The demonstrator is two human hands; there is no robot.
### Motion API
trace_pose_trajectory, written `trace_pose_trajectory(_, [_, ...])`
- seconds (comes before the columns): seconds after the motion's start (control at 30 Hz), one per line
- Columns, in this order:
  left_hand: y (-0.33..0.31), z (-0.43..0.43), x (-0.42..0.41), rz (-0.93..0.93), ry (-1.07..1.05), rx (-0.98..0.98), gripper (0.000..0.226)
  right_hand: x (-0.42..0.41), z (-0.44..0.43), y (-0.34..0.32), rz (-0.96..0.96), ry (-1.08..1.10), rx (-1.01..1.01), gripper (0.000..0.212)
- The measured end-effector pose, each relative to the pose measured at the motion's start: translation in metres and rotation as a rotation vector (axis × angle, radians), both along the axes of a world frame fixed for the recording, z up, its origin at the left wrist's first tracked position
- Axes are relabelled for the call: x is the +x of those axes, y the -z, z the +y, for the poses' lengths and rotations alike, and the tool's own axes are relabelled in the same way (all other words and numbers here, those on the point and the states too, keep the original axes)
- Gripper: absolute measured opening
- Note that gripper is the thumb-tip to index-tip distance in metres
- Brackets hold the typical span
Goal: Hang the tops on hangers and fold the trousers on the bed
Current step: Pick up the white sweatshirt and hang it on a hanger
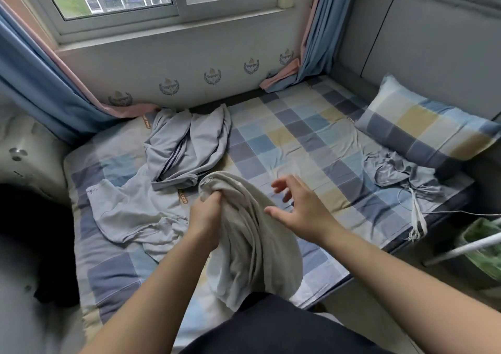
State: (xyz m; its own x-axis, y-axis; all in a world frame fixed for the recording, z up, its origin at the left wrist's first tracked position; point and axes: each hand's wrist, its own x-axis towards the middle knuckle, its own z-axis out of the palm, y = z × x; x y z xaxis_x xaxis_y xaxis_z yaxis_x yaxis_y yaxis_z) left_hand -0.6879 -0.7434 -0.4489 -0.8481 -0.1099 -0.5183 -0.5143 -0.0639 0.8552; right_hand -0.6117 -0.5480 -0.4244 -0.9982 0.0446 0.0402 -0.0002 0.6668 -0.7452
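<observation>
Garment (252, 239), bunched in the left hand's (208, 212) grip over the bed's (298, 136) near edge, wants the right hand (295, 207), fingers spread and empty, to find a hem and shake it flat.

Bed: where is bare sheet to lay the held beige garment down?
The middle checked sheet, between the striped grey garment and the drawstring garment by the pillow, is bare. The left side is crowded: a pale top lies there too.
</observation>
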Motion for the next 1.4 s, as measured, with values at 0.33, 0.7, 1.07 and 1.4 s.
trace_pose_trajectory(0.33, [-0.015,-0.006,0.010,-0.352,-0.110,0.379,0.047,0.024,-0.043,0.078,-0.378,-0.112,0.103,0.103])
trace_pose_trajectory(0.7, [-0.017,-0.013,0.033,-0.272,0.015,0.574,0.035,-0.034,-0.021,0.065,-0.355,-0.127,-0.023,0.069])
trace_pose_trajectory(1.07, [0.027,-0.038,0.055,-0.463,0.251,0.136,0.037,-0.039,0.010,0.008,0.018,0.003,-0.361,0.041])
trace_pose_trajectory(1.4, [0.027,-0.016,0.018,-0.351,0.194,0.144,0.030,-0.035,0.027,-0.027,-0.029,-0.093,-0.662,0.039])
